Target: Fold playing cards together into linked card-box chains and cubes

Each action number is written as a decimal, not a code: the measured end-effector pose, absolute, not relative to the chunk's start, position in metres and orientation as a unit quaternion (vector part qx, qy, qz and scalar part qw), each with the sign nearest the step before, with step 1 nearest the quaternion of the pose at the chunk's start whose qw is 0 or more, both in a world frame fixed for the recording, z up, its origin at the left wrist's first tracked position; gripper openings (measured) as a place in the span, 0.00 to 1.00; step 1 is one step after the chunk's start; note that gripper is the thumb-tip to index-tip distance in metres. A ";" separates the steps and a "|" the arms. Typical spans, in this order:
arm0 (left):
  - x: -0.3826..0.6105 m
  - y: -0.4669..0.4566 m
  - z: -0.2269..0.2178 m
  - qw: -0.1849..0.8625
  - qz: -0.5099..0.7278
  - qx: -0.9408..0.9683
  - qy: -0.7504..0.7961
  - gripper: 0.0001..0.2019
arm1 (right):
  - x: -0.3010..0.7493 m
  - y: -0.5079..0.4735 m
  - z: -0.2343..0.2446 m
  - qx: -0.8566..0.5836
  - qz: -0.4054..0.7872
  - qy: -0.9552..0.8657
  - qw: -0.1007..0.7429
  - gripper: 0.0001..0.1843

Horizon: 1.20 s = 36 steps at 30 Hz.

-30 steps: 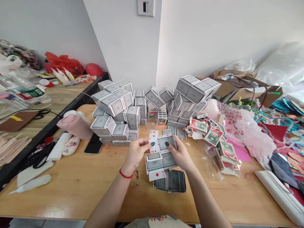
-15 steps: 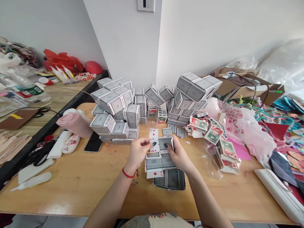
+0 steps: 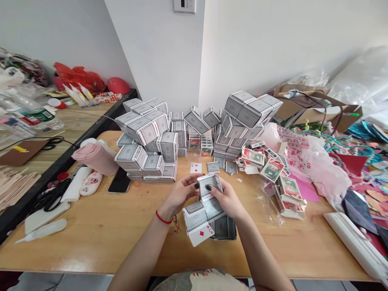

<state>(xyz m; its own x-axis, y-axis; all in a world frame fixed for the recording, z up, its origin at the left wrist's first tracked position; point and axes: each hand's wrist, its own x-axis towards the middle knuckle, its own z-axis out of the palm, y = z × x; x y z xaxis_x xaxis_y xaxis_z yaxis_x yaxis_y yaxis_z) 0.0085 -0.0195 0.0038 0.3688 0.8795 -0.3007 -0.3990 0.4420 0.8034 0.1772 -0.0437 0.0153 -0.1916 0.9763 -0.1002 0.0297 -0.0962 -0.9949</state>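
Note:
My right hand (image 3: pixel 226 199) grips a joined piece of folded playing cards (image 3: pixel 194 220), its thumb pressed on the patterned grey backs. The piece is tilted, and a three of diamonds (image 3: pixel 201 235) sticks out at its lower left. My left hand (image 3: pixel 179 196) is closed at the piece's upper left edge, thumb and fingers pinching there; its fingertips are partly hidden. Below the piece, a box-shaped card part (image 3: pixel 226 227) rests on the table, partly covered. A loose hearts card (image 3: pixel 195 167) lies face up just beyond my hands, near a face-down card (image 3: pixel 213 167).
Stacked card-block structures stand at the back left (image 3: pixel 145 129) and back right (image 3: pixel 242 117). Open card boxes (image 3: pixel 273 169) are heaped to the right beside a plastic bag (image 3: pixel 318 161). On the left lie a phone (image 3: pixel 119 181), a pink roll (image 3: pixel 95 158), scissors (image 3: pixel 54 196) and a glue bottle (image 3: pixel 45 232).
The folded-card piece has tilted and come nearer my body, its lower left end swinging down. My left hand has moved off the ace of diamonds, which no longer shows, to the piece's edge.

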 end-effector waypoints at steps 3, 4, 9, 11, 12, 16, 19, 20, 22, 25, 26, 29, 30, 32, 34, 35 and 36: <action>0.012 -0.018 0.004 0.755 0.415 0.349 0.370 0.15 | 0.174 -0.043 0.016 -0.482 0.556 -0.535 0.415 0.15; 0.012 -0.018 0.005 0.748 0.415 0.358 0.374 0.15 | 0.174 -0.043 0.016 -0.484 0.546 -0.544 0.413 0.14; 0.012 -0.015 0.011 0.683 0.426 0.404 0.435 0.14 | 0.172 -0.041 0.019 -0.484 0.495 -0.602 0.398 0.12; 0.012 -0.016 0.013 0.656 0.423 0.425 0.459 0.15 | 0.172 -0.041 0.021 -0.483 0.490 -0.611 0.391 0.13; 0.012 -0.016 0.015 0.646 0.421 0.434 0.466 0.15 | 0.172 -0.041 0.021 -0.485 0.490 -0.612 0.388 0.13; 0.014 -0.019 0.017 0.620 0.403 0.476 0.476 0.16 | 0.173 -0.044 0.023 -0.485 0.514 -0.595 0.383 0.14; 0.015 -0.021 0.016 0.616 0.388 0.499 0.471 0.18 | 0.176 -0.046 0.023 -0.479 0.558 -0.559 0.384 0.14; 0.015 -0.021 0.015 0.614 0.384 0.503 0.471 0.18 | 0.177 -0.046 0.023 -0.476 0.571 -0.550 0.382 0.14; 0.015 -0.022 0.013 0.609 0.381 0.511 0.471 0.18 | 0.177 -0.045 0.020 -0.477 0.569 -0.552 0.378 0.14; 0.012 -0.021 0.011 0.621 0.380 0.510 0.458 0.17 | 0.176 -0.043 0.015 -0.503 0.507 -0.588 0.379 0.13; 0.010 -0.020 0.012 0.634 0.375 0.507 0.448 0.16 | 0.176 -0.043 0.014 -0.510 0.491 -0.595 0.382 0.13; 0.004 -0.019 0.014 0.678 0.346 0.500 0.413 0.15 | 0.175 -0.041 0.013 -0.515 0.481 -0.597 0.384 0.11; 0.003 -0.019 0.015 0.687 0.338 0.500 0.406 0.15 | 0.175 -0.041 0.013 -0.514 0.482 -0.597 0.384 0.10; 0.003 -0.018 0.017 0.685 0.333 0.502 0.410 0.15 | 0.174 -0.041 0.014 -0.515 0.476 -0.604 0.379 0.09; 0.005 -0.019 0.018 0.667 0.333 0.510 0.430 0.14 | 0.173 -0.041 0.015 -0.528 0.453 -0.616 0.370 0.07; 0.007 -0.019 0.018 0.653 0.334 0.516 0.443 0.13 | 0.173 -0.041 0.015 -0.537 0.437 -0.622 0.366 0.06; 0.009 -0.019 0.017 0.635 0.336 0.524 0.457 0.11 | 0.172 -0.041 0.014 -0.545 0.421 -0.627 0.364 0.06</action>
